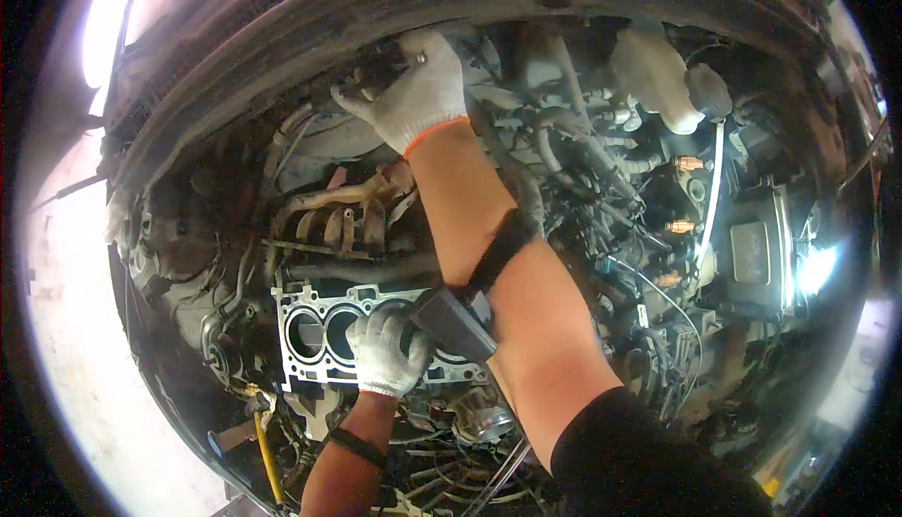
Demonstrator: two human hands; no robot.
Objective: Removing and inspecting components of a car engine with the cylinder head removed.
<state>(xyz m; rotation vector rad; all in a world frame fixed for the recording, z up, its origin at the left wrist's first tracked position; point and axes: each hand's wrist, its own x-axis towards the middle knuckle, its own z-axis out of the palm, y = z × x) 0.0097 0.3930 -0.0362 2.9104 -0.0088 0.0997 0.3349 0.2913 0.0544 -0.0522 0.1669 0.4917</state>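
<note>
Engine block (325, 334), seven o'clock: our left hand (385, 352) curled over it; right hand (420, 97), twelve; can't tell either grip.

Left hand (387, 355) at engine block (324, 332), right hand (423, 99) beyond

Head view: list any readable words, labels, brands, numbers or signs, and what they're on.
None readable.
Dark box at right: faint mark on its face, too blurred to read.
Small white tag among the cables: too small to read.
Silver metal block with round holes: no lettering I can make out.
Gloves on the left hand and right hand: no lettering seen.
</note>
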